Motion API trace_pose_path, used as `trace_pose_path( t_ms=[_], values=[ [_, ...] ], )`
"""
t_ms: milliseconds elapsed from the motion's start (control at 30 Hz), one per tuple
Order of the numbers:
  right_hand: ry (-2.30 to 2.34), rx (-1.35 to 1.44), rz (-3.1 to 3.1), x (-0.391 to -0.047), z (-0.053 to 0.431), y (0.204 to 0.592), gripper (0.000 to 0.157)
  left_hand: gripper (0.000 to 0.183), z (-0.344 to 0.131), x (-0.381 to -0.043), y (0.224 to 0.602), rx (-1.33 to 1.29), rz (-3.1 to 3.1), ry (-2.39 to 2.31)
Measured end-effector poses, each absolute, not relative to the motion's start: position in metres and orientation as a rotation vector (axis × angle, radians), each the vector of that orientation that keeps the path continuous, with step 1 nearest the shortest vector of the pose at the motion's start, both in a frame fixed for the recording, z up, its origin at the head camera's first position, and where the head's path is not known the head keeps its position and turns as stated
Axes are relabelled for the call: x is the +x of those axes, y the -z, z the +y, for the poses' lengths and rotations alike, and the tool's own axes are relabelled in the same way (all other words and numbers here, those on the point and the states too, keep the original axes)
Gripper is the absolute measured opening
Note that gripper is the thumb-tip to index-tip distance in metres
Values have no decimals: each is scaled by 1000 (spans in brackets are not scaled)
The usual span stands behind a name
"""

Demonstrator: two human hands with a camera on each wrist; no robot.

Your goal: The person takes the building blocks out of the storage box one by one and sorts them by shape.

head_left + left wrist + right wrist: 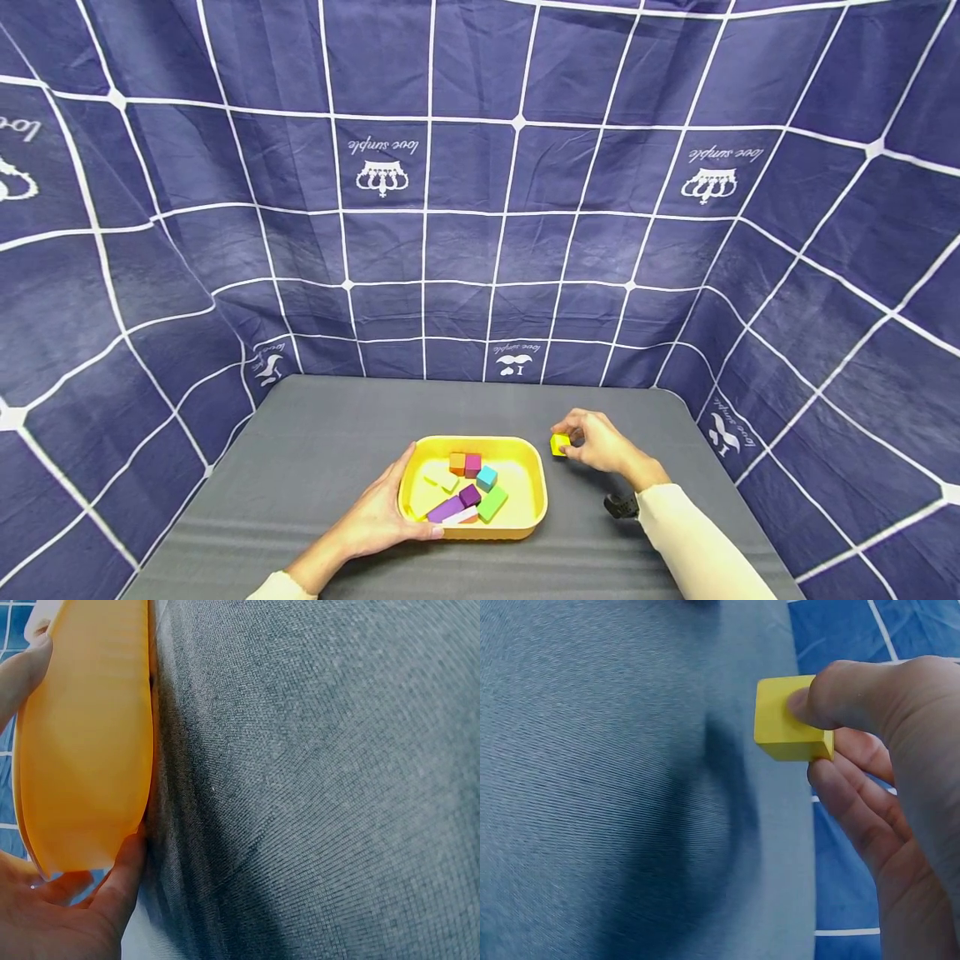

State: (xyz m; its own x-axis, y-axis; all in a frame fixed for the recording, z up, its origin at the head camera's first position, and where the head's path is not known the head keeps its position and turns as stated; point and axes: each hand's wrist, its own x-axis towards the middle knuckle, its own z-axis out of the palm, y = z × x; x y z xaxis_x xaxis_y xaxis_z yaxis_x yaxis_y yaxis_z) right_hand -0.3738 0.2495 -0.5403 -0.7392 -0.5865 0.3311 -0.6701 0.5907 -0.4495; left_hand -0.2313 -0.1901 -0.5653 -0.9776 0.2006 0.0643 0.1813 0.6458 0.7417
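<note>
A yellow plastic tray [528, 525] stands on the grey tabletop in the head view, with several coloured blocks in it. My left hand [378, 512] grips its left end, thumb along the near side and fingers round the corner; the left wrist view shows the fingers [127, 874] against the tray's outer wall [90, 750]. Right of the tray, my right hand [600, 442] pinches a yellow cube [559, 445] between thumb and fingers. In the right wrist view the cube [784, 712] is held above the grey cloth, apart from its shadow.
In the tray lie an orange block [457, 464], a magenta block [472, 465], a blue cube [487, 477], a green block [492, 504], purple blocks [446, 509] and pale yellow pieces [448, 482]. A blue checked curtain [465, 250] surrounds the grey tabletop [337, 417].
</note>
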Motion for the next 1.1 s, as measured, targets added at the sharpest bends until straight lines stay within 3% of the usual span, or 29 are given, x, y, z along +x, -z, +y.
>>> trace_pose_path(
  t_ms=[1100],
  values=[
    [-811, 1024, -2738, -375, 249, 563, 33, 155, -188, -229, 565, 322, 2852, -1266]
  ],
)
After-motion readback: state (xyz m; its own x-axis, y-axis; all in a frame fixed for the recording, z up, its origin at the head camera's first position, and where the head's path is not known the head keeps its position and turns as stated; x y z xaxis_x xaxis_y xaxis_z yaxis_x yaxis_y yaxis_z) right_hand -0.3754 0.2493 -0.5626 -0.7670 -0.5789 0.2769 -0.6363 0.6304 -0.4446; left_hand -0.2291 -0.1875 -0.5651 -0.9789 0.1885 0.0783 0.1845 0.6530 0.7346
